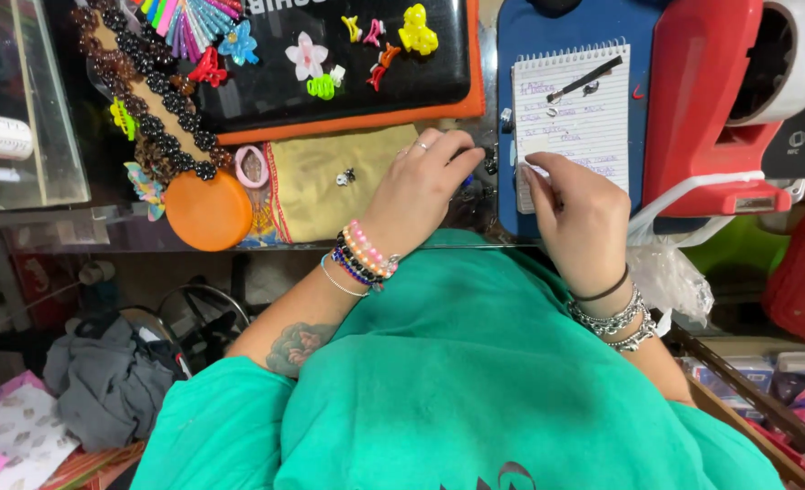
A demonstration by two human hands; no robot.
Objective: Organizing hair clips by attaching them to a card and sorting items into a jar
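Near the middle of the frame, between the two hands, small dark objects (487, 161) are lying on the counter, too small and shadowed to identify. The left hand (418, 186) is curling its fingers down over them, fingertips touching or nearly so; whether anything is actually pinched I cannot tell, since the knuckles are hiding the tips. The right hand (579, 213) is resting just to the right, its fingertips bending onto the lower left corner of a spiral notepad (572, 109) (a dark pen is lying across its top), and its hold is likewise hidden. Left of the hands, a tan cloth (321, 181) is carrying a tiny metal piece, with an orange round lid (208, 210) beyond it. Along the upper edge, colourful hair clips (418, 30) are sitting on a black case, while a red tape dispenser (706, 100) is running off the right side.
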